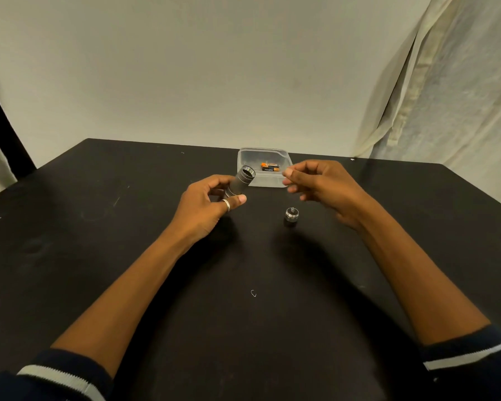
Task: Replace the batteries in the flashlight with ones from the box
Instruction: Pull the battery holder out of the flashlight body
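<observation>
Flashlight body (241, 182), a short grey metal tube with ridged silver rings at its open mouth, is held off the black table (99, 227) just to the near-left of the clear, rounded-corner plastic box (261, 153), its open end tilted up toward the box's left wall. The left hand (206, 206) grips the tube's lower half, fingers curled round its far side and the thumb, which wears a plain silver ring (226, 204), pressed across the near side. Inside the box lie orange-and-black cylindrical batteries (270, 167), side by side near its middle; pale lettering runs along the black part of one, but it is too small to read. The right hand (321, 183) hangs over the box's near-right corner, fingers loosely curled with the thumb and forefinger tips drawn close together; the fingertips are blurred, so I cannot tell whether they pinch anything. Nearer than the box and a little to its right, the flashlight's round grey metal end cap (291, 215) stands on the table apart from both hands, with a small spring or contact showing on top. Much nearer than the box lies a tiny pale wire hook (253, 293). Behind the box rises a plain off-white wall (214, 68), and a creased cream cloth (446, 82) hangs to its far right.
</observation>
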